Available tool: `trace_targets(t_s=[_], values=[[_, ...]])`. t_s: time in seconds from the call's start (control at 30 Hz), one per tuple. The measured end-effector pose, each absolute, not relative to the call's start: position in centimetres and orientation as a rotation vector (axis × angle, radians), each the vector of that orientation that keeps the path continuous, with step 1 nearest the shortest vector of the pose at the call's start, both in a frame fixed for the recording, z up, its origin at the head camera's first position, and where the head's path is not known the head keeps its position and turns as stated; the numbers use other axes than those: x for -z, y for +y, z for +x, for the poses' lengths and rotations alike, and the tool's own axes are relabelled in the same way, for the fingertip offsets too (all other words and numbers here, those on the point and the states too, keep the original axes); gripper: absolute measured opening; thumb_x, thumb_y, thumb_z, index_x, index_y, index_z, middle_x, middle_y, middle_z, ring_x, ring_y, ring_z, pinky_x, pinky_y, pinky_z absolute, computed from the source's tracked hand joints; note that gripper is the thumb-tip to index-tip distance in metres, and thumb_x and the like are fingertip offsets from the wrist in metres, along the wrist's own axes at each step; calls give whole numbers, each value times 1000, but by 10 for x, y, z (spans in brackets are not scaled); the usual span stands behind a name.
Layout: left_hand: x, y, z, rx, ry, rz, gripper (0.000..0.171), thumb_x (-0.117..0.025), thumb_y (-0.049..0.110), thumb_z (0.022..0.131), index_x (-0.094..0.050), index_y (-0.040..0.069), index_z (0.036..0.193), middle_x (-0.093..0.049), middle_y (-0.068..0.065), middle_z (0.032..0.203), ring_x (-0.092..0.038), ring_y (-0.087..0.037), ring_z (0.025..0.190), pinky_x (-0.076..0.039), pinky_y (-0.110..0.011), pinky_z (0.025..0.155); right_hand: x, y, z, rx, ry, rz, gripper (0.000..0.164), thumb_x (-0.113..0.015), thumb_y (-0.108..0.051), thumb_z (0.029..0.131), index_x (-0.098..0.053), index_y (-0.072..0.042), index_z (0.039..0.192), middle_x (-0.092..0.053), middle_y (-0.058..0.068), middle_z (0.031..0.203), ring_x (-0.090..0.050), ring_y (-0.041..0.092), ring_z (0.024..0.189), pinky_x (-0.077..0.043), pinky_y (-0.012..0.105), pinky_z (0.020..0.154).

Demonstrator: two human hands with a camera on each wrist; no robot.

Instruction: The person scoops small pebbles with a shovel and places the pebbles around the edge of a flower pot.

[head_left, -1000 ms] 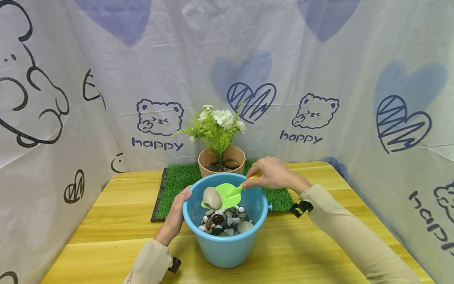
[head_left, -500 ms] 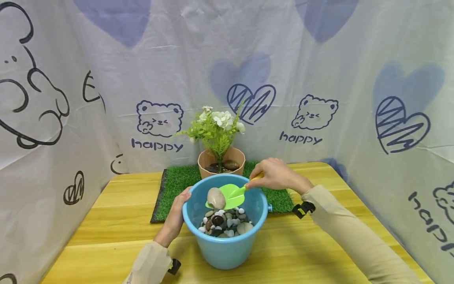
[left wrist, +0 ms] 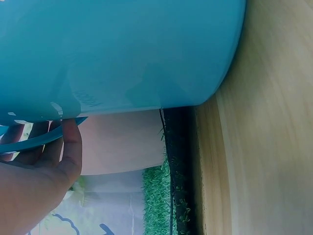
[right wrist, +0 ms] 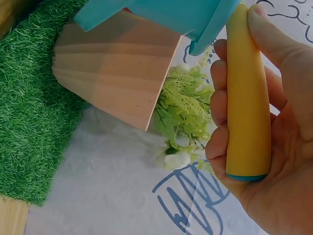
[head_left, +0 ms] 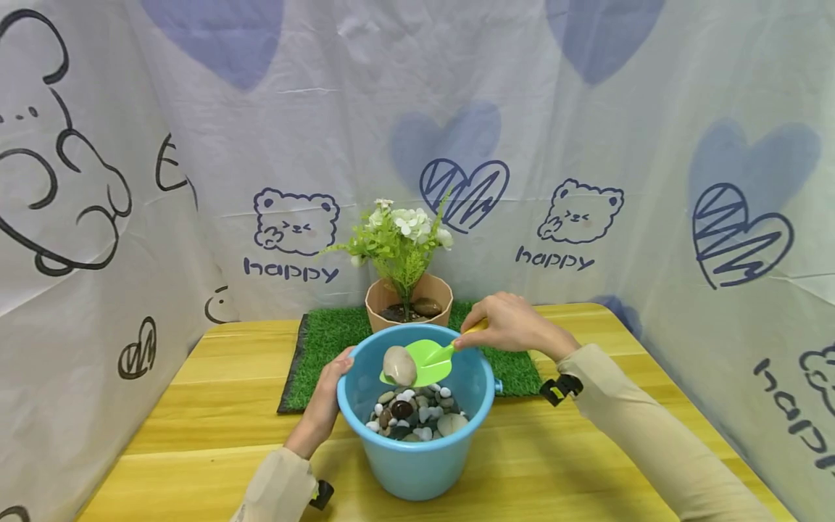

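Note:
A light blue bucket [head_left: 417, 464] stands on the table, with several mixed pebbles [head_left: 417, 415] in its bottom. My left hand [head_left: 324, 402] holds the bucket's left side at the rim; in the left wrist view its fingers [left wrist: 72, 147] reach past a blue strip along the bucket. My right hand [head_left: 512, 324] grips the yellow handle [right wrist: 248, 98] of a toy trowel, fingers wrapped round it. The trowel's green blade [head_left: 430, 362] is over the pebbles, inside the bucket's opening. On the blade's left part lies a large pale stone [head_left: 399, 366].
Behind the bucket, a peach flowerpot [head_left: 385, 308] with white flowers [head_left: 412, 225] and dark stones stands on an artificial grass mat [head_left: 326, 348]. The wooden table [head_left: 215, 420] extends to both sides. Printed cloth [head_left: 378, 138] hangs at the back and sides.
The trowel, with the pale stone on it, has shifted slightly right along with my right hand. My left hand keeps its place on the bucket.

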State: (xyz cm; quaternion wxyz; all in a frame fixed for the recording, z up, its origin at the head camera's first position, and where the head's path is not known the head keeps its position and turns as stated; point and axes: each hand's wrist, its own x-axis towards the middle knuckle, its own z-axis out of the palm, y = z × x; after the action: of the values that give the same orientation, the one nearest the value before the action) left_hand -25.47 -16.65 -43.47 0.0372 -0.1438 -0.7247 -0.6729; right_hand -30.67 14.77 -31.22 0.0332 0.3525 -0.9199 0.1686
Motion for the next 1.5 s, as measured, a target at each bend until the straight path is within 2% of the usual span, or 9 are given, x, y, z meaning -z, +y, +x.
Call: trace_targets(t_s=[0.3, 0.63, 0.9, 1.17, 1.37, 1.5], values=[[434, -166, -255, 2082, -2217, -454, 50, -31, 35, 98, -55, 12, 135, -58, -12, 134, -59, -23, 113, -47, -38, 93, 311, 149, -309, -518, -2844, 1052, 22, -74, -50, 81, -78, -30, 88, -72, -16, 83, -59, 3, 67, -47, 26, 63], [434, -167, -255, 2081, -2212, -453, 50, -31, 34, 98, -56, 9, 134, -59, -15, 131, -59, -25, 112, -47, -37, 92, 307, 149, -312, -504, -2856, 995, 22, -74, -50, 81, -79, -29, 85, -70, -17, 77, -53, 8, 59, -41, 26, 57], [433, -167, -253, 2084, -2206, -468, 50, -32, 32, 98, -57, 6, 132, -59, -18, 130, -57, -30, 114, -46, -38, 94, 304, 151, -315, -512, -2875, 951, 27, -74, -49, 82, -80, -25, 91, -74, -10, 84, -54, 8, 58, -43, 26, 55], [434, -166, -253, 2082, -2208, -468, 50, -32, 33, 98, -57, 5, 131, -59, -19, 128, -57, -30, 113, -46, -37, 93, 301, 151, -319, -508, -2882, 906, 28, -74, -50, 81, -80, -25, 90, -75, -9, 84, -51, 9, 52, -36, 24, 49], [436, -166, -253, 2069, -2203, -453, 49, -31, 32, 99, -58, 7, 131, -60, -17, 128, -59, -27, 111, -47, -35, 92, 297, 152, -322, -515, -2892, 869, 25, -73, -50, 82, -80, -27, 87, -69, -12, 70, -48, 10, 54, -35, 27, 52], [436, -167, -254, 2076, -2201, -458, 49, -31, 33, 99, -58, 8, 131, -60, -16, 128, -59, -29, 112, -48, -36, 92, 292, 153, -325, -521, -2908, 823, 23, -71, -51, 84, -79, -29, 82, -61, -9, 59, -45, 11, 52, -36, 27, 52]])
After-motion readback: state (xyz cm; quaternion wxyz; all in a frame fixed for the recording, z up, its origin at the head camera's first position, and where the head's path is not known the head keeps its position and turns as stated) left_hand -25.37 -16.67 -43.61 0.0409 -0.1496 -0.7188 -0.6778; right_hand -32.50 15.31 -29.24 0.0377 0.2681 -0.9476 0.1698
